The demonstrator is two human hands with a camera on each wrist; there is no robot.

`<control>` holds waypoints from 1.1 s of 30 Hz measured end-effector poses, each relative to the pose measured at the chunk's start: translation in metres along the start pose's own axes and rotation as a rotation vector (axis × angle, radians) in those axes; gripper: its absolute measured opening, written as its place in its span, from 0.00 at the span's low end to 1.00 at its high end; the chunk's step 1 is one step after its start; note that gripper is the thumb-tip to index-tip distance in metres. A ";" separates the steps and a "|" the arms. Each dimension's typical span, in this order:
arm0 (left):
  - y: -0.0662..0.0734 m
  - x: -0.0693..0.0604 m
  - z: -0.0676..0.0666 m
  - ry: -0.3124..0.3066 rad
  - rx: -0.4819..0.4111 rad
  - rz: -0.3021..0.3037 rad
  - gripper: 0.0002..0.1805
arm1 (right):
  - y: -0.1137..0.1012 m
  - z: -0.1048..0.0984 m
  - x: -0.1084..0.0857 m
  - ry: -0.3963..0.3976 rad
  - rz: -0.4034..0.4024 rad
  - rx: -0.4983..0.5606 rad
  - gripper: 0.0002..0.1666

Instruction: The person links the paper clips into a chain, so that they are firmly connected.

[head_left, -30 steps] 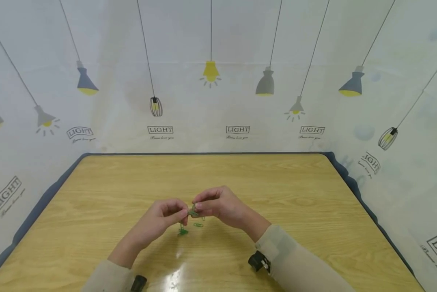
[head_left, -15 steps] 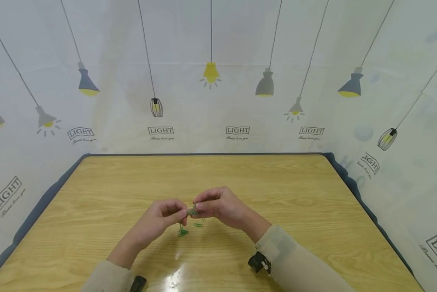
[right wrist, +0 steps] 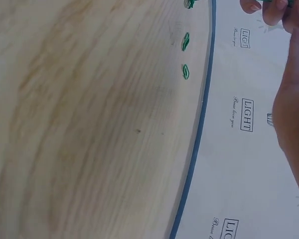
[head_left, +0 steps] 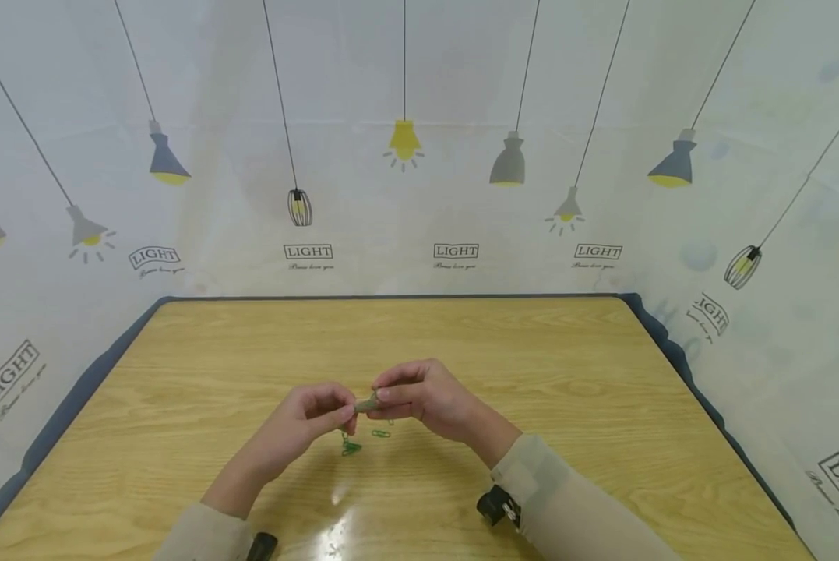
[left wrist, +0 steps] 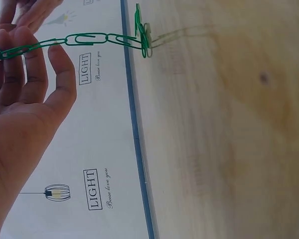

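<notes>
My left hand [head_left: 294, 428] pinches a green paper clip of a linked chain [left wrist: 86, 38] between thumb and fingers. In the left wrist view the chain runs over the fingers and hangs to the table, its end bunched there. My right hand [head_left: 433, 401] faces it from the right, thumb and fingers pinching a green paper clip [head_left: 373, 395] close to the left fingertips. Whether the two hands' clips are linked I cannot tell. In the right wrist view two loose green clips, one [right wrist: 185, 72] nearer the camera than the other [right wrist: 185, 42], lie on the table.
The wooden table [head_left: 566, 366] has a dark blue edge along its back and sides. Behind it and at both sides stands a white sheet [head_left: 363, 187] printed with lamps and lettering. A black device [head_left: 493, 504] sits at the right sleeve.
My left hand has shifted very slightly left, and the clips between the fingertips have changed angle a little. The right hand has barely moved; both keep their pinch.
</notes>
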State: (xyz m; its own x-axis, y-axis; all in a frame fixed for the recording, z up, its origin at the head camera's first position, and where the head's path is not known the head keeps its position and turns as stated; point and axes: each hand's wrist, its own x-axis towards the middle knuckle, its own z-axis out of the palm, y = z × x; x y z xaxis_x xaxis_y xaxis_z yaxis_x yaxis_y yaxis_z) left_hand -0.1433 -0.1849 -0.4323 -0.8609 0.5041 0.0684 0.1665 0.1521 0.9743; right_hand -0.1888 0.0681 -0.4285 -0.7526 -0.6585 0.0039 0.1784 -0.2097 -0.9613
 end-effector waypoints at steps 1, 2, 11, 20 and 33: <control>-0.001 0.000 -0.001 -0.001 0.003 0.002 0.15 | 0.000 0.000 0.000 0.013 -0.004 -0.024 0.14; -0.002 0.000 -0.001 0.002 0.005 -0.002 0.15 | -0.001 0.000 0.000 0.027 -0.008 -0.049 0.11; 0.000 0.003 0.003 0.010 0.096 -0.023 0.12 | -0.005 0.003 -0.002 0.060 -0.041 -0.205 0.16; 0.002 0.004 0.005 0.068 0.112 -0.018 0.12 | -0.005 0.002 -0.003 0.044 -0.008 -0.250 0.13; -0.002 0.000 -0.002 0.118 0.134 -0.072 0.15 | -0.006 -0.024 0.001 -0.003 0.123 -0.625 0.17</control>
State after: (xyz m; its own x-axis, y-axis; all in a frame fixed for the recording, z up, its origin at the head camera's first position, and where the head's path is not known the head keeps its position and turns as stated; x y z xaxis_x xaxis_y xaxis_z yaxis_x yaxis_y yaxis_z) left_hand -0.1448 -0.1874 -0.4337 -0.9221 0.3856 0.0325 0.1586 0.2999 0.9407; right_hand -0.2064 0.0860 -0.4297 -0.7481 -0.6532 -0.1168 -0.1407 0.3282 -0.9341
